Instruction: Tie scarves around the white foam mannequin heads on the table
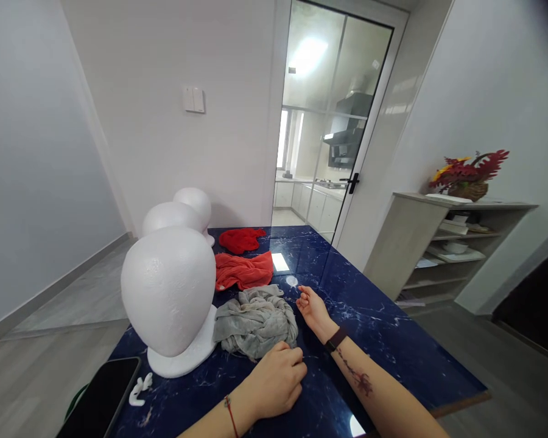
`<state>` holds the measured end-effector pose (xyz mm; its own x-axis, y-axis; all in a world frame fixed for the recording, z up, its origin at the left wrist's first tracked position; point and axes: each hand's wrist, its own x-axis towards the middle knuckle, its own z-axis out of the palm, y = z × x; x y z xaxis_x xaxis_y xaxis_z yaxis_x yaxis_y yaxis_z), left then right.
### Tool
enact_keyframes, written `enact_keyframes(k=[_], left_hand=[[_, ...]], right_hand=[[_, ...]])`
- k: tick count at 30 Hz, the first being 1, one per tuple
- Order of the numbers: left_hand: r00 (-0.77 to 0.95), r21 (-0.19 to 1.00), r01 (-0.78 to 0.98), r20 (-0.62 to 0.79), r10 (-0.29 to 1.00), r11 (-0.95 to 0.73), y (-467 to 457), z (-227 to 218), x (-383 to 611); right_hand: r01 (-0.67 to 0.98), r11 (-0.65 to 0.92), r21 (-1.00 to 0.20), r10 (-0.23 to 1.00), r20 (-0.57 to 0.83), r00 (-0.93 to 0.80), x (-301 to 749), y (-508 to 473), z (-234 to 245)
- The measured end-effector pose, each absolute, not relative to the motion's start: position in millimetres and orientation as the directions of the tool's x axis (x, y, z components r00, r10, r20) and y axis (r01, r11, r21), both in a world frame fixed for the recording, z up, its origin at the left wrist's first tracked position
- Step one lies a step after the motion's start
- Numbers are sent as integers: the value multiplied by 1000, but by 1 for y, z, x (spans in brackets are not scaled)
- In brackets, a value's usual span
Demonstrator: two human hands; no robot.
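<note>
My left hand (281,378) rests on the dark blue table, loosely closed into a fist beside the front edge of a crumpled grey cloth (258,322). Nothing shows in its curled fingers. To the right of that cloth is my right hand (314,311), fingers curled in and nothing visible in them. A small white round piece (291,281) lies just beyond its fingertips. Behind the grey cloth lie a bunched light-red cloth (244,271) and a brighter red cloth (241,239).
Three white foam heads, the nearest (168,289) largest, stand in a row on the left of the table (393,347). A black phone (101,398) and white earbuds (140,389) lie at the front left. A glass door (329,121) and a shelf unit (420,243) stand beyond.
</note>
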<state>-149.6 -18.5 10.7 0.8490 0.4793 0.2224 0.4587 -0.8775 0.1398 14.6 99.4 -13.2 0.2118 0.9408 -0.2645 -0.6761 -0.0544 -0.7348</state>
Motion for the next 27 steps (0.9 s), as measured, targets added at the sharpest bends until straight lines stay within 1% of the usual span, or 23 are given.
enact_keyframes(k=[3, 8, 14, 22, 27], left_hand=[[868, 141, 429, 208, 451, -892, -19, 10, -150], [870, 149, 432, 192, 454, -890, -18, 10, -150], [877, 110, 417, 211, 431, -902, -18, 10, -150], [888, 101, 383, 233, 396, -918, -17, 5, -151], [890, 92, 380, 233, 391, -920, -17, 5, -151]], right_hand=[[-677, -50, -734, 937, -268, 222, 14, 98, -12], [-673, -36, -739, 927, -275, 253, 13, 97, -12], [-666, -33, -746, 929, -269, 255, 12, 95, -11], [-650, -26, -760, 924, -266, 274, 12, 96, -11], [-619, 0, -786, 934, -222, 281, 12, 97, -13]])
